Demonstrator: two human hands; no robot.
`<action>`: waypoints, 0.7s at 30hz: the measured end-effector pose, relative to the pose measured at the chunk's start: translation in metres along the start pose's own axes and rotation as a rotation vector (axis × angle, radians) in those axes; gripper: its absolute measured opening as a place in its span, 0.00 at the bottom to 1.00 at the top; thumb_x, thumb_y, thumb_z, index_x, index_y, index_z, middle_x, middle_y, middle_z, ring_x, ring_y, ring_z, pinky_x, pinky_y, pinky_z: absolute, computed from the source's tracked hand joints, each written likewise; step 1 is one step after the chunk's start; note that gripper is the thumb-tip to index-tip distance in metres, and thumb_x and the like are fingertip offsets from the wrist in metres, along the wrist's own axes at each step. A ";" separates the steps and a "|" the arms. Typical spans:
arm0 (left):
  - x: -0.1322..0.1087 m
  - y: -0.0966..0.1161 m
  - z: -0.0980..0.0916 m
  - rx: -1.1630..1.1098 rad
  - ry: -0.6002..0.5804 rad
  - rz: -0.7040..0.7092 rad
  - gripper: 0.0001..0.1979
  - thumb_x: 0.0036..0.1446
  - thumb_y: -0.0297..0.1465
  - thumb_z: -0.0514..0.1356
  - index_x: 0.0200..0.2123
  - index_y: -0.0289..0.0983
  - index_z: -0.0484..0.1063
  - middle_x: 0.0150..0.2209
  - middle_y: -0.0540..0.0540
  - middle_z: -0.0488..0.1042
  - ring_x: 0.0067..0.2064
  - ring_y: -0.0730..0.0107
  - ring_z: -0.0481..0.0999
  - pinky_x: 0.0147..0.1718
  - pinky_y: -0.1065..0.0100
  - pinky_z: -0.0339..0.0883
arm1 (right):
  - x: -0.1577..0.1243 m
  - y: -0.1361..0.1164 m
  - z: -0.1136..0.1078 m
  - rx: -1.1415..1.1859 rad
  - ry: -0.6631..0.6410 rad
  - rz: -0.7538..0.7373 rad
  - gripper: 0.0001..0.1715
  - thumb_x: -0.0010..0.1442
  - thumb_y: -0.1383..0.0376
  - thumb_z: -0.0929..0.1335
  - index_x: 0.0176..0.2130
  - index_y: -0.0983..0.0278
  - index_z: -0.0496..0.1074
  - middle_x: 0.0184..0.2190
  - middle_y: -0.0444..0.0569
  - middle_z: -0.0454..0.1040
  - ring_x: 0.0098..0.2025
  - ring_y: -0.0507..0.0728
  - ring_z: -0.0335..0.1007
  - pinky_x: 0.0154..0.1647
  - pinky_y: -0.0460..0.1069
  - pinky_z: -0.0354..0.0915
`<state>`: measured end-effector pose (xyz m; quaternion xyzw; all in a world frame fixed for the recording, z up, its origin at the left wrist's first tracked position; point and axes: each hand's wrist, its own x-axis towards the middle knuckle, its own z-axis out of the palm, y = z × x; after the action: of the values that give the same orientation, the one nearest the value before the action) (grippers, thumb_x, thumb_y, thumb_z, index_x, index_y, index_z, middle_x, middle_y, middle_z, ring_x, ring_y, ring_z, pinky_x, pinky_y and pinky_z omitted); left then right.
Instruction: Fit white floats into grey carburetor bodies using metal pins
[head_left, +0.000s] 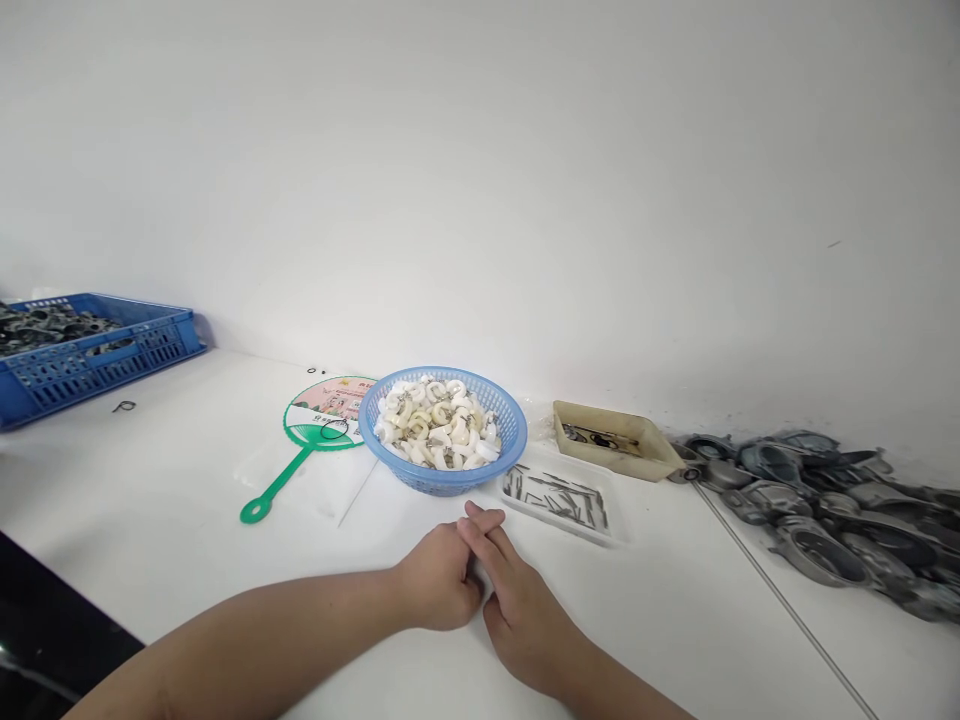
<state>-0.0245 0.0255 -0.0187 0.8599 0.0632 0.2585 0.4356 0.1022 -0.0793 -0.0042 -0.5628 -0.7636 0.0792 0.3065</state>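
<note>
My left hand [442, 578] and my right hand [525, 605] rest together on the white table, with their fingers crossed over each other. Both are closed, and no object shows between them. Just beyond them stands a round light-blue plastic basket [442, 482] filled with white and cream curved pieces [439, 425]. To its right, a shallow white tray [611, 515] holds several thin metal pins [559, 498]. Parts of the fingers are hidden where the hands overlap.
A hand fan with a green handle [277, 485] lies left of the basket. Behind the tray is a beige bin [652, 455]. Grey metal housings [821, 550] are piled at the right. A blue crate [150, 350] of dark parts stands far left, and a white wall [480, 180] rises behind.
</note>
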 end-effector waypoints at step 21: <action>0.002 0.025 -0.008 -0.036 0.012 -0.039 0.29 0.54 0.24 0.53 0.60 0.36 0.53 0.50 0.43 0.70 0.50 0.60 0.69 0.50 0.60 0.65 | 0.003 -0.005 -0.004 0.000 -0.016 0.007 0.33 0.62 0.69 0.57 0.64 0.58 0.43 0.65 0.54 0.41 0.65 0.61 0.41 0.60 0.62 0.55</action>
<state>-0.0293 0.0162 0.0056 0.8488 0.0777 0.2564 0.4558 0.0998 -0.0790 0.0026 -0.5649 -0.7641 0.0846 0.2999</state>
